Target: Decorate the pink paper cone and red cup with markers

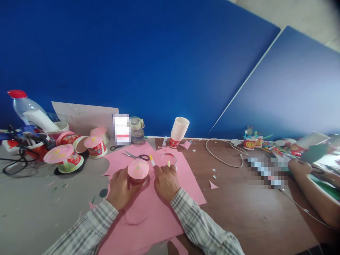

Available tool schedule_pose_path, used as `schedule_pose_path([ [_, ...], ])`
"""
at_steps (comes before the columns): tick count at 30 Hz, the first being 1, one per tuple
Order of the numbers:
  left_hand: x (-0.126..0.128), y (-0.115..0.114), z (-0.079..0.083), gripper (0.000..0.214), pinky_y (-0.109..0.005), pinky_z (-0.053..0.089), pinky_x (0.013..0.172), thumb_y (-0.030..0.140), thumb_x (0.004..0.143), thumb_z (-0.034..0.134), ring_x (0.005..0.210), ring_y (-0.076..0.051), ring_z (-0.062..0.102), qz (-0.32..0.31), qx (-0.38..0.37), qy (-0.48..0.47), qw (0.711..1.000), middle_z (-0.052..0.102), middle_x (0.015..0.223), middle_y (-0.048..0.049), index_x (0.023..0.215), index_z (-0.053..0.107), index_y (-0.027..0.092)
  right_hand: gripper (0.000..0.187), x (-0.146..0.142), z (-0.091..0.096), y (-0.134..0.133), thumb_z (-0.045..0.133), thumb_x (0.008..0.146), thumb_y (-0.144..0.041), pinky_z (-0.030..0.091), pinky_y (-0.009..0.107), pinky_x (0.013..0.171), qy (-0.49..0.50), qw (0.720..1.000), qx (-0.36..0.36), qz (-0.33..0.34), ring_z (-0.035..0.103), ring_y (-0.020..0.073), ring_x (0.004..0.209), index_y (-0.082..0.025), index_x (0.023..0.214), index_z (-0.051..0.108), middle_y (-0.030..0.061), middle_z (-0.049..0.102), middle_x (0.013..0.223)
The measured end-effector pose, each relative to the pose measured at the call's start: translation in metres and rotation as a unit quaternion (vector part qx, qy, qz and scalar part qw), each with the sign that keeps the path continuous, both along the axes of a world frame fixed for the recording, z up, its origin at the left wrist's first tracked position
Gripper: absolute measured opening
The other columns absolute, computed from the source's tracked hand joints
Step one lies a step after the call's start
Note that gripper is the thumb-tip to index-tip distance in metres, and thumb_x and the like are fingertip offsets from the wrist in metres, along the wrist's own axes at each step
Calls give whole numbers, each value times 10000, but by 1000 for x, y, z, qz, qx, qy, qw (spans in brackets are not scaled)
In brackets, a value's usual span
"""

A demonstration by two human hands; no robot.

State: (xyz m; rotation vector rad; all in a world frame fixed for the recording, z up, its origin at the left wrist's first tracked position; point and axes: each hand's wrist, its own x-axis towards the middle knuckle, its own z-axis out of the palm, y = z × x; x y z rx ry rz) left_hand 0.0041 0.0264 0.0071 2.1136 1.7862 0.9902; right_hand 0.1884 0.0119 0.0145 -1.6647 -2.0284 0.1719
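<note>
My left hand (120, 187) is closed around the side of an upturned paper cup. A pink paper disc (138, 169) with small yellow and green marks covers the cup's top. My right hand (166, 182) is closed just right of the cup, its fingertips at the white barrel of a yellow-tipped marker (151, 160). A second pale yellow tip (169, 163) shows behind the fingers; what it belongs to is hidden. Both hands are over pink paper sheets (183, 198). Scissors (136, 156) lie beyond the cup, and a roll of clear tape (170, 156) beyond my right hand.
Several cups with pink tops (97, 146) stand at the left, near a red-capped bottle (29, 108). A water bottle (137, 131) and a cup stack (180, 129) stand by the blue partition (159, 71). A co-worker's hand (300, 166) holds scissors and green paper at the right.
</note>
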Motion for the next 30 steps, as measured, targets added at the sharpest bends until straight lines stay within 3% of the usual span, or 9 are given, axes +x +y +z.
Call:
schedule_pose_path([
  [3,-3,-2,4,790,-508,389,833,645,508,541,973,-330,518,-10,79,-57,995,588,1035,-110,1148,412,200,319,16,10,-2,501,684,-136,343,357,789,77,996,16,-31,582,205,754,-173,971,635,66,699,820],
  [6,-5,-12,16,723,-539,340,880,634,631,415,1055,-336,441,-18,171,-101,980,492,1115,-137,1199,354,191,273,36,31,-8,399,749,-170,392,289,684,167,984,28,-45,567,159,666,-165,859,650,42,676,759],
  [9,-4,-28,25,598,-509,343,847,560,686,427,1020,-322,455,-59,254,-66,963,498,1066,-98,1205,360,271,324,49,55,-20,332,802,-234,320,209,455,249,968,9,-18,412,98,434,-168,730,641,-35,521,500],
  [13,4,-45,22,588,-396,379,741,574,657,501,871,-267,534,-172,297,24,939,613,961,-61,1177,421,312,293,50,74,-34,420,769,-277,286,186,409,320,945,-33,52,352,68,406,-165,607,637,-67,431,451],
  [16,9,-48,19,452,-337,357,674,460,692,557,733,-214,560,-185,319,80,926,709,821,-14,1115,501,309,275,45,75,-36,459,767,-274,286,187,415,363,926,-55,83,333,61,409,-157,615,655,-74,406,452],
  [19,9,-45,21,298,-327,328,642,328,779,468,691,-197,566,-179,306,93,931,738,728,8,1064,545,295,318,41,70,-33,477,803,-357,304,191,422,409,903,-76,104,352,64,423,-149,654,666,-68,417,471],
  [24,9,-43,25,286,-337,294,631,400,806,363,647,-193,578,-177,275,90,941,714,629,19,906,602,278,494,27,67,-42,605,701,-596,412,224,490,477,842,-158,196,476,99,509,-185,971,647,-33,552,604],
  [27,8,-45,26,278,-341,278,626,412,800,351,619,-191,581,-189,265,96,941,679,565,36,800,602,293,303,20,67,-47,704,698,-452,404,213,460,502,808,-218,218,481,87,473,-180,830,705,-30,574,565],
  [30,0,-42,30,232,-351,269,620,367,782,372,609,-200,579,-177,268,88,943,663,553,39,728,590,311,265,31,65,-41,724,672,-435,374,211,379,586,783,-121,170,449,83,378,-174,692,686,-46,545,468],
])
